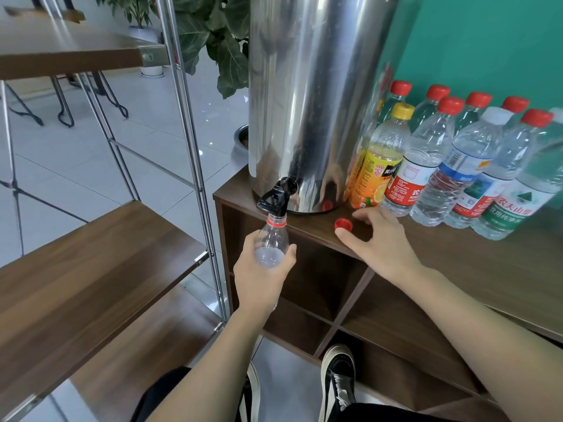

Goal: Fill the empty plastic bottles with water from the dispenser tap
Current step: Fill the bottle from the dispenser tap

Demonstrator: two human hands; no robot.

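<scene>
The left hand (262,278) grips the uncapped plastic bottle (272,240) upright, mouth directly under the black tap (276,196); to its right, the right hand (380,239), fingers spread and empty, rests beside the red cap (343,224); likelier to work the tap.

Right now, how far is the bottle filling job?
Done: the red cap is off and lies on the cabinet top. In hand: the left hand holds the open bottle with its mouth under the black tap; some water seems to be inside. The right hand rests by the cap. Left: finishing this bottle and capping it. Whether the capped bottles need filling is unclear.
</scene>
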